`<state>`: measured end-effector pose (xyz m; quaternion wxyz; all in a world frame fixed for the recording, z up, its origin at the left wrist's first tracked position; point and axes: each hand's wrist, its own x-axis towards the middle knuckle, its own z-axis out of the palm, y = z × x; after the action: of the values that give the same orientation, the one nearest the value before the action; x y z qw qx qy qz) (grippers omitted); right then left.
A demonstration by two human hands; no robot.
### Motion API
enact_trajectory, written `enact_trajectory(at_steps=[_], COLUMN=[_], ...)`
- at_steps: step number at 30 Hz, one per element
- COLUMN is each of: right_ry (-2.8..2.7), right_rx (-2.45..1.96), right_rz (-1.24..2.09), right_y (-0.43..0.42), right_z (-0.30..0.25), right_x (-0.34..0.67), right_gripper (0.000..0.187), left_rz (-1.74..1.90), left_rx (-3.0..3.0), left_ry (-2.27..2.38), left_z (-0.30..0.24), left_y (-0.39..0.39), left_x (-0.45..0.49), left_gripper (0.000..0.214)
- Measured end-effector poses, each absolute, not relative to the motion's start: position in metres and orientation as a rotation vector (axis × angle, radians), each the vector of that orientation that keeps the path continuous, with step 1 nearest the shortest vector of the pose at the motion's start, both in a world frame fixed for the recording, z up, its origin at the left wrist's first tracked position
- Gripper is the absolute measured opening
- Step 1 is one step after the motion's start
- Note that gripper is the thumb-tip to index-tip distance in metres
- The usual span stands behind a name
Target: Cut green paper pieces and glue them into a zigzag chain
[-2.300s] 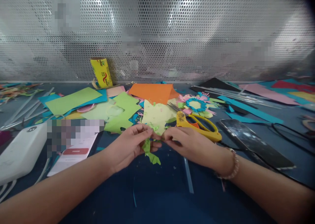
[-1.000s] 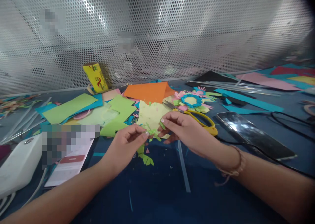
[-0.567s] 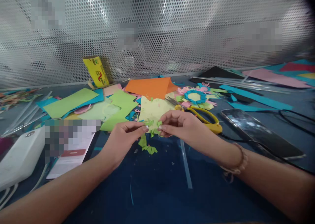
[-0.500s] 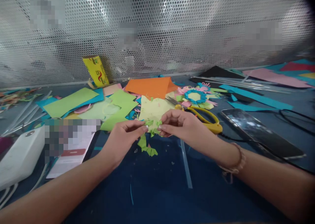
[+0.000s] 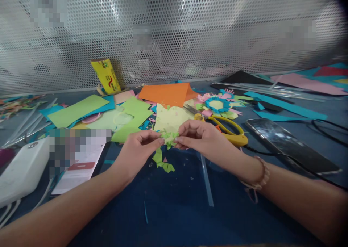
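My left hand (image 5: 137, 151) and my right hand (image 5: 199, 138) meet over the dark blue table, both pinched on one fringed green paper strip (image 5: 165, 145). The strip's upper part is bunched between my fingertips and its tail hangs down to the table. Just behind my hands lies a pale yellow paper cut-out (image 5: 170, 118). Yellow-handled scissors (image 5: 227, 133) lie right behind my right hand.
Green, blue and orange paper sheets (image 5: 168, 94) and a layered paper flower (image 5: 216, 105) litter the table. A phone (image 5: 290, 145) lies at right, a white box (image 5: 23, 171) and a card (image 5: 78, 167) at left. A yellow glue pack (image 5: 106, 76) leans on the perforated metal wall.
Both hands have kept their pinch on the green strip and worked it, bunching its top tighter between the fingertips. The camera view shifted slightly.
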<state>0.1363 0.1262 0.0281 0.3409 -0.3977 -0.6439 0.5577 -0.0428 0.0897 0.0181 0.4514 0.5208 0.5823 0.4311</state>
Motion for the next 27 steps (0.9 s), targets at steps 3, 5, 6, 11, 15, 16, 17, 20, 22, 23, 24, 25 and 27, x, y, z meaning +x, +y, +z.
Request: enact_trajectory(at_steps=[3, 5, 6, 11, 15, 16, 17, 20, 22, 23, 24, 25, 27], right_ry=[-1.710, -1.725, -1.728, -1.737, -1.733, -1.731, -1.731, -1.736, -1.726, -1.718, -1.708, -1.700, -1.692], right_rx=[-1.009, -0.996, -0.994, -1.001, -1.032, -1.040, -1.046, -1.044, -1.044, -1.046, -1.050, -1.052, -1.053], right_rz=[1.428, 1.427, 1.428, 1.418, 1.411, 1.410, 1.407, 1.400, 1.414, 1.426, 1.438, 1.448, 1.456], right_y=[0.1261, 0.1260, 0.1259, 0.1256, 0.1256, 0.1255, 0.1254, 0.1246, 0.1242, 0.1241, 0.1241, 0.1243, 0.1246], right_z=[0.0265, 0.0253, 0.0248, 0.0243, 0.0253, 0.0255, 0.0257, 0.0257, 0.0256, 0.0255, 0.0255, 0.0255, 0.0254], right_x=[0.1358, 0.1354, 0.1353, 0.1352, 0.1346, 0.1344, 0.1342, 0.1342, 0.1346, 0.1348, 0.1351, 0.1353, 0.1357], right_gripper=[0.020, 0.019, 0.019, 0.016, 0.015, 0.014, 0.014, 0.013, 0.013, 0.013, 0.013, 0.012, 0.013], left_rz=[1.037, 1.029, 1.028, 1.033, 1.039, 1.045, 1.050, 1.059, 1.063, 1.067, 1.070, 1.073, 1.081], left_rx=[1.277, 1.282, 1.287, 1.311, 1.277, 1.269, 1.267, 1.283, 1.298, 1.303, 1.307, 1.312, 1.325], left_ry=[1.464, 1.469, 1.468, 1.448, 1.423, 1.417, 1.409, 1.383, 1.377, 1.376, 1.379, 1.382, 1.394], left_z=[0.0193, 0.0197, 0.0199, 0.0208, 0.0219, 0.0222, 0.0225, 0.0226, 0.0218, 0.0213, 0.0209, 0.0205, 0.0201], left_y=[0.0889, 0.0883, 0.0881, 0.0870, 0.0858, 0.0856, 0.0854, 0.0858, 0.0865, 0.0869, 0.0872, 0.0873, 0.0871], left_x=[-0.0420, -0.0416, -0.0414, -0.0410, -0.0409, -0.0408, -0.0406, -0.0399, -0.0398, -0.0399, -0.0401, -0.0403, -0.0408], left_gripper=[0.019, 0.019, 0.018, 0.015, 0.012, 0.010, 0.009, 0.008, 0.009, 0.010, 0.011, 0.011, 0.013])
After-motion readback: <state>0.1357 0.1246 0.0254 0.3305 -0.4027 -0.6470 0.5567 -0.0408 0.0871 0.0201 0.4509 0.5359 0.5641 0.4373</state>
